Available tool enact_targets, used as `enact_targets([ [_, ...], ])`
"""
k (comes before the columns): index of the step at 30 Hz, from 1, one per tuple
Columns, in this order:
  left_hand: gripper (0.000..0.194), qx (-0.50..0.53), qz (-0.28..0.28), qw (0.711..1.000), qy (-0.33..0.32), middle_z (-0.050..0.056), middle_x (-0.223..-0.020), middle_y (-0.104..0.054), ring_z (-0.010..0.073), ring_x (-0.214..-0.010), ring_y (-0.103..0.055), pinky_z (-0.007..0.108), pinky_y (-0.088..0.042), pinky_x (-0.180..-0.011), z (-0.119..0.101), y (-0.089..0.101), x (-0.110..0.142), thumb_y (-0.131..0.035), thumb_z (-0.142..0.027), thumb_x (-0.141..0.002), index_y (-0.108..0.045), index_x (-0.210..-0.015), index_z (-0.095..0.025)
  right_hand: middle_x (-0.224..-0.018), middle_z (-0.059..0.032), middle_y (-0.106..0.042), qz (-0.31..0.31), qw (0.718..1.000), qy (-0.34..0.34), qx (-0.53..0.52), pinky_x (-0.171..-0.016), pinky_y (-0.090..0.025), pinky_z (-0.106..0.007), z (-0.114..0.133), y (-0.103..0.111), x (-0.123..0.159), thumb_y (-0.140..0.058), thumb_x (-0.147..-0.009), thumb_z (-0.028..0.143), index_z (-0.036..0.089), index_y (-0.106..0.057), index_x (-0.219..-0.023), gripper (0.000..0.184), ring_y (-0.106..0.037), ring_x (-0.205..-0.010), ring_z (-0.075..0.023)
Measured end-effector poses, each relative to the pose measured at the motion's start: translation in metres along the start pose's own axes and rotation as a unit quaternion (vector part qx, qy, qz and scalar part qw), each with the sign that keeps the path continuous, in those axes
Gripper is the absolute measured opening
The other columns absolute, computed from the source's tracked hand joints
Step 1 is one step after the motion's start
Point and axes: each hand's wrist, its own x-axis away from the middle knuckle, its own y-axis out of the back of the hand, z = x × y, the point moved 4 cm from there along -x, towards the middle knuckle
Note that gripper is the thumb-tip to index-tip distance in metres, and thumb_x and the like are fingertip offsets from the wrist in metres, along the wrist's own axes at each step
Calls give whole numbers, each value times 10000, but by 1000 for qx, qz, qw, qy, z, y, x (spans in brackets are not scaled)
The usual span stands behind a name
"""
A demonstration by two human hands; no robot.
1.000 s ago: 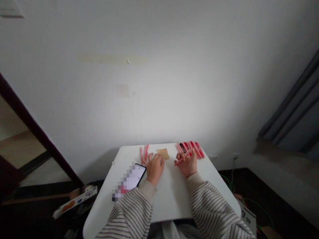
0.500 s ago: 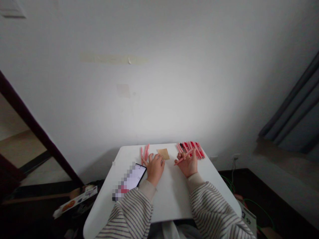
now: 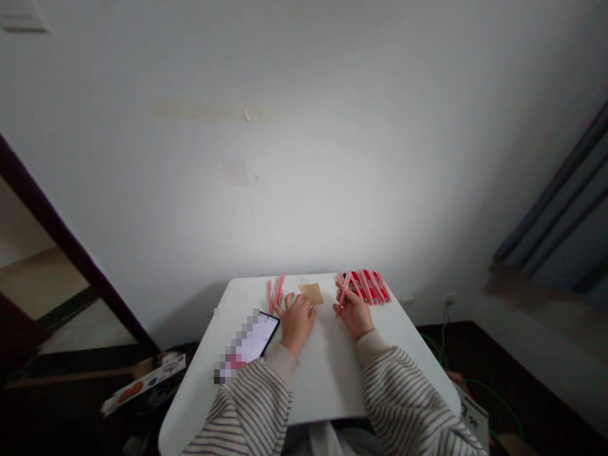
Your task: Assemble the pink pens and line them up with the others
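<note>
My right hand (image 3: 355, 313) is closed around a pink pen (image 3: 342, 292) that stands steeply, its tip up. Just behind it lies a bunch of several red and pink pens (image 3: 369, 286) at the far right of the white table (image 3: 327, 373). My left hand (image 3: 296, 320) rests flat on the table with its fingers spread, the fingertips close to a few pink pens (image 3: 276, 291) lying side by side. A small brown card (image 3: 312, 293) lies between the two hands near the far edge.
A phone (image 3: 247, 344) with a lit screen lies on the table left of my left hand. A white wall rises right behind the table. A printed box (image 3: 142, 384) sits on the floor at left, green cables (image 3: 444, 354) at right.
My right hand has turned the pink pen from slanting low across the table to nearly upright and has shifted slightly left. My left hand has stayed put.
</note>
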Motion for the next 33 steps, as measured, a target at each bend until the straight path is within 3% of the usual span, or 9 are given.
enact_targets([
  [6,261,25,6,1000,-14,45,-1164,-637,294,-1215,-405,673,-97,-1078,-8,-5,-1,-474,-378,-867,-650,-1050,-321,-820,11,-643,-10,994,71,81,-503,-418,-209,11,4,-5,-681,-619,108,219,-700,-894,297,-484,-624,-97],
  [11,260,49,33,998,-37,34,-1187,-628,288,-1214,-406,718,-28,-1057,-19,-14,-5,-501,-376,-856,-636,-1074,-332,-705,17,-622,-20,964,152,219,-574,-403,-238,29,14,-11,-740,-619,214,183,-710,-881,266,-497,-619,-112],
  [13,271,59,39,996,-47,32,-1215,-614,285,-1230,-394,708,-7,-1069,-23,-20,-7,-513,-383,-849,-632,-1088,-338,-712,4,-632,-59,931,207,294,-628,-416,-271,41,22,-11,-746,-622,263,191,-712,-897,286,-515,-647,-137],
  [16,291,73,41,994,-66,19,-1246,-598,286,-1254,-380,709,18,-1072,-30,-32,-11,-520,-403,-844,-621,-1113,-360,-882,-45,-678,-95,860,284,414,-776,-428,-336,58,31,-9,-701,-676,342,223,-706,-941,291,-563,-797,-191],
  [21,314,91,45,991,-84,16,-1279,-584,304,-1276,-372,727,-11,-1063,-56,-55,-30,-501,-403,-852,-608,-1146,-382,-835,-65,-689,-209,681,302,633,-913,-322,-418,82,51,-10,-615,-750,390,240,-711,-905,236,-509,-971,-258],
  [23,318,90,47,990,-96,11,-1287,-580,308,-1286,-364,739,-22,-1055,-71,-63,-40,-495,-404,-854,-601,-1154,-394,-844,-73,-691,-237,634,299,673,-940,-273,-455,90,57,-17,-602,-766,384,239,-710,-889,218,-489,-984,-267],
  [28,379,71,61,990,-107,26,-1344,-537,320,-1316,-333,755,-16,-1044,-97,-77,-57,-472,-405,-862,-545,-1234,-413,-899,-98,-684,-231,559,325,727,-998,-149,-518,99,63,-36,-566,-798,365,226,-688,-840,190,-437,-1046,-282],
  [33,376,62,73,989,-117,25,-1374,-510,327,-1322,-316,761,0,-1039,-109,-84,-67,-438,-412,-873,-548,-1233,-417,-932,-110,-666,-222,529,320,754,-996,-123,-561,103,60,-44,-544,-823,357,223,-665,-773,188,-416,-1092,-300],
])
